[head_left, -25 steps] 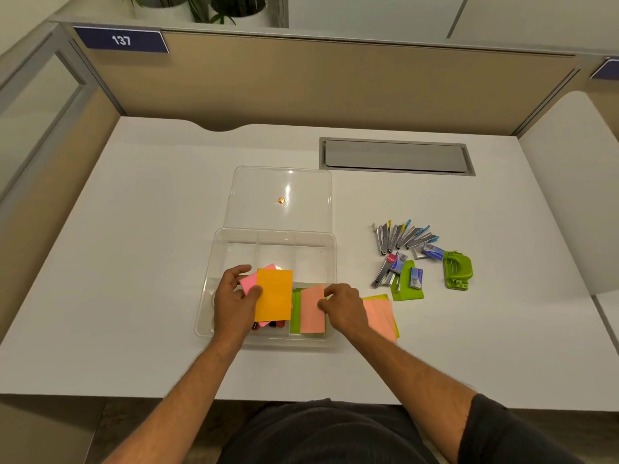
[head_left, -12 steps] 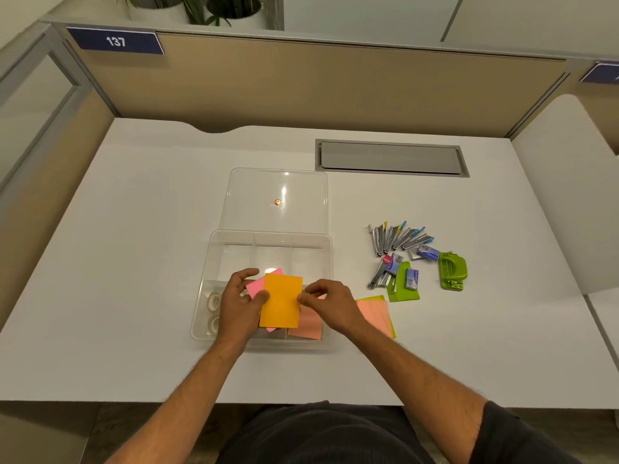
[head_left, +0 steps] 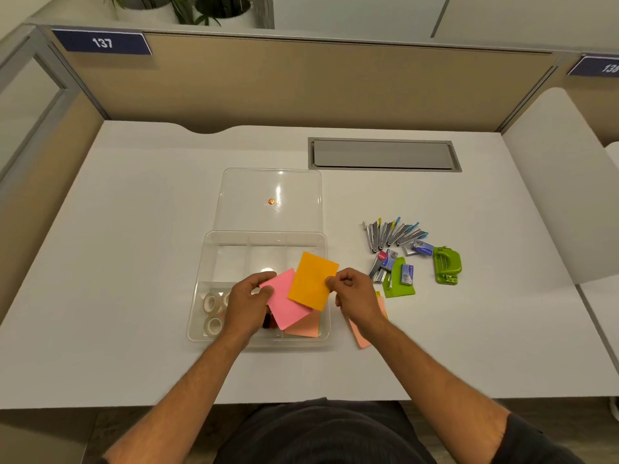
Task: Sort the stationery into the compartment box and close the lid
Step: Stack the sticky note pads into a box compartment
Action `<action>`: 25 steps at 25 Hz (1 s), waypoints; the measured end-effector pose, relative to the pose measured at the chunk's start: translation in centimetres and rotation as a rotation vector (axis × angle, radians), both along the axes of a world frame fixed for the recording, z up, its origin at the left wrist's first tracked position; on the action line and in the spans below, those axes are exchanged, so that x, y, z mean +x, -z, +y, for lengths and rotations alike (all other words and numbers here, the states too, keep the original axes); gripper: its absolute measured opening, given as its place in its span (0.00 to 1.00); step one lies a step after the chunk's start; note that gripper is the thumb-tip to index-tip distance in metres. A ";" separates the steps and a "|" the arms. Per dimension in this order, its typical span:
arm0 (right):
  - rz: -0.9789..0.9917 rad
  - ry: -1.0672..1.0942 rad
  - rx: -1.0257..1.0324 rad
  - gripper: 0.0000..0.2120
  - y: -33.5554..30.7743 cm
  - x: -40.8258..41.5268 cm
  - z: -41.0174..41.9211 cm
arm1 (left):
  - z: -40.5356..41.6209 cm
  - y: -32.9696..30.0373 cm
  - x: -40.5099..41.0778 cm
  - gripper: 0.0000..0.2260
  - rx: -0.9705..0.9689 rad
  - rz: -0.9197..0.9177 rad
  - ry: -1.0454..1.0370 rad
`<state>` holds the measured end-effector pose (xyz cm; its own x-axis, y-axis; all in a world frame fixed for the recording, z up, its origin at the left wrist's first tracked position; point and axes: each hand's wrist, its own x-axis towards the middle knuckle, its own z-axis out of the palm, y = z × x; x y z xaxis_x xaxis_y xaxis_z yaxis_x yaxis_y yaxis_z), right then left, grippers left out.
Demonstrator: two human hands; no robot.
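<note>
A clear compartment box [head_left: 207, 256] sits open on the white desk, its clear lid [head_left: 271, 189] lying flat behind it. My right hand [head_left: 355, 296] pinches an orange sticky pad [head_left: 311, 279] over the box. My left hand [head_left: 248, 303] holds a pink sticky pad [head_left: 284, 303] beside it. A salmon pad [head_left: 303, 326] lies in the front right compartment. Tape rolls [head_left: 212, 309] fill the front left compartment. More salmon notes [head_left: 360, 336] lie on the desk under my right wrist.
To the right of the box lie several staplers [head_left: 392, 234], staple boxes [head_left: 407, 274], a green card [head_left: 398, 279] and a green hole punch [head_left: 447, 264]. A grey cable hatch [head_left: 383, 154] is set in the desk behind. Partition walls ring the desk.
My right hand left the salmon pad in the box and took the orange pad from my left hand, moving it right. The pink pad under it now shows in my left hand.
</note>
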<state>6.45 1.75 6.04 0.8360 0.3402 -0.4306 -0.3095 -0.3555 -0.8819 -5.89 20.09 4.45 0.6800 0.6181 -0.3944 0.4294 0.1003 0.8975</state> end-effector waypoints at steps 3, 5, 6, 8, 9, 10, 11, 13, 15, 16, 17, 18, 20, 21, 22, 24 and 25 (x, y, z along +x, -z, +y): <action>-0.035 0.101 0.001 0.07 0.1 1.0 -1.6 | -0.5 -0.1 1.1 0.15 0.016 0.003 0.109; -0.053 0.153 -0.011 0.08 0.1 1.4 -2.1 | -1.1 -0.1 2.1 0.14 0.059 0.017 0.197; -0.063 0.173 -0.015 0.09 0.1 1.5 -2.2 | -1.5 0.0 2.5 0.14 0.094 0.033 0.239; -0.082 0.200 -0.025 0.09 0.1 1.5 -2.4 | -2.0 0.4 3.0 0.12 0.196 0.064 0.319; -0.090 0.209 -0.030 0.09 0.1 1.4 -2.6 | -2.2 0.7 3.0 0.12 0.248 0.072 0.357; -0.096 0.215 -0.038 0.09 0.1 1.4 -2.8 | -2.3 1.0 3.1 0.11 0.290 0.080 0.390; -0.102 0.220 -0.045 0.09 0.0 1.4 -3.0 | -2.5 1.2 3.1 0.11 0.324 0.093 0.417; -0.114 0.231 -0.050 0.09 0.0 1.3 -3.6 | -2.7 1.5 3.2 0.11 0.420 0.138 0.469; -0.123 0.235 -0.055 0.10 0.0 1.2 -4.1 | -3.0 1.6 3.2 0.11 0.581 0.177 0.519; -0.128 0.236 -0.061 0.10 0.0 1.2 -4.3 | -3.0 1.7 3.2 0.11 0.649 0.189 0.530; -0.132 0.236 -0.066 0.10 0.1 1.1 -4.5 | -3.1 1.7 3.2 0.10 0.694 0.204 0.531; -0.133 0.235 -0.067 0.10 0.2 1.1 -4.6 | -3.1 1.8 3.2 0.10 0.731 0.223 0.533; -0.134 0.236 -0.067 0.10 0.1 1.0 -4.6 | -2.9 1.9 3.2 0.09 0.848 0.255 0.591; -0.133 0.237 -0.068 0.10 0.0 1.0 -4.6 | -2.8 2.2 3.2 0.10 0.921 0.270 0.646; -0.133 0.237 -0.069 0.10 -0.1 1.1 -4.5 | -2.7 2.4 3.2 0.10 0.972 0.280 0.693; -0.130 0.217 -0.064 0.09 -0.1 1.1 -4.5 | -2.8 2.7 3.1 0.10 0.937 0.251 0.686; -0.124 0.195 -0.057 0.08 -0.1 1.1 -4.5 | -2.9 2.5 3.0 0.10 0.845 0.213 0.628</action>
